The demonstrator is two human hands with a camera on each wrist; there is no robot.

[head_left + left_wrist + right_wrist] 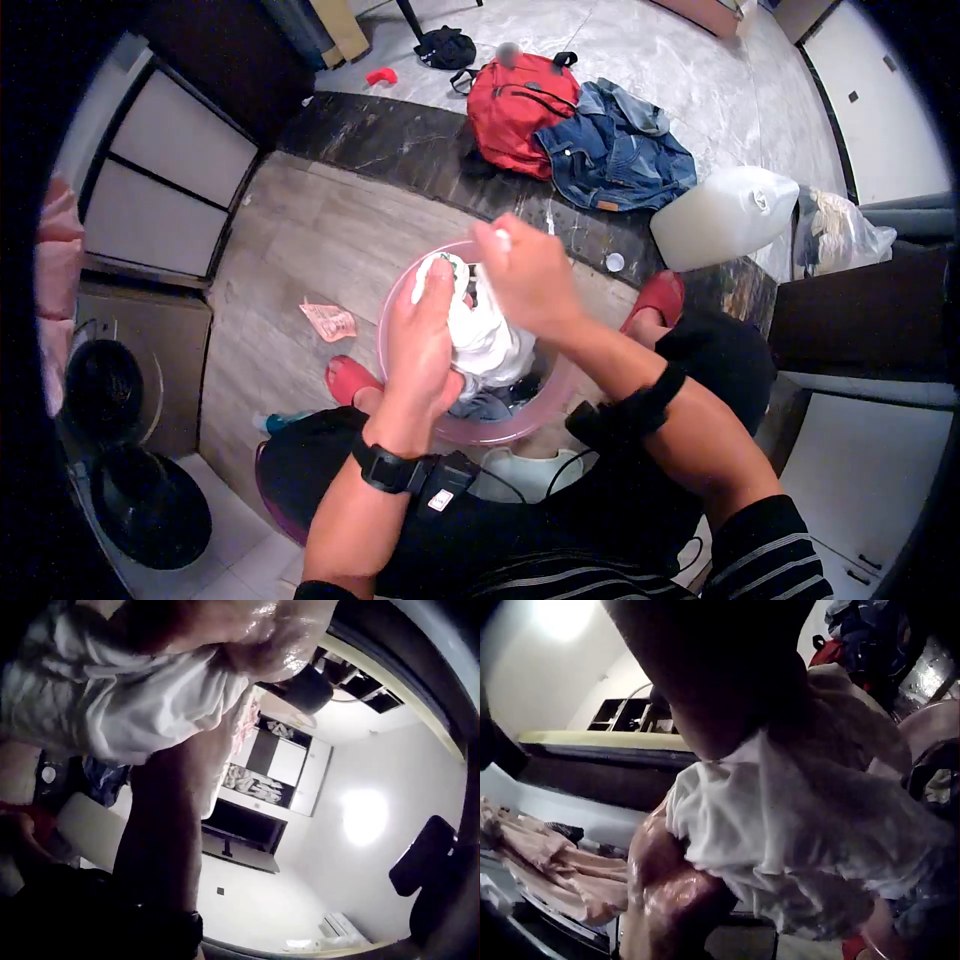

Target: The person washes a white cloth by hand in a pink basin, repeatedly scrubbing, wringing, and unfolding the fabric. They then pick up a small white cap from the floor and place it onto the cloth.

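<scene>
A wet white garment is bunched up and draped between the two hands, over a pink basin. My left hand grips one part of it, thumb upward. My right hand is curled in a fist at the garment's upper right, slightly blurred, with a bit of white showing at the fingers. Folds of the white garment hang across the right wrist view, and they also fill the upper left of the left wrist view. Darker wet clothes lie in the basin below.
A red backpack and a denim jacket lie on the dark sill ahead. A whitish plastic jug stands at the right, near a round cap. A pink packet lies on the floor. Red slippers flank the basin.
</scene>
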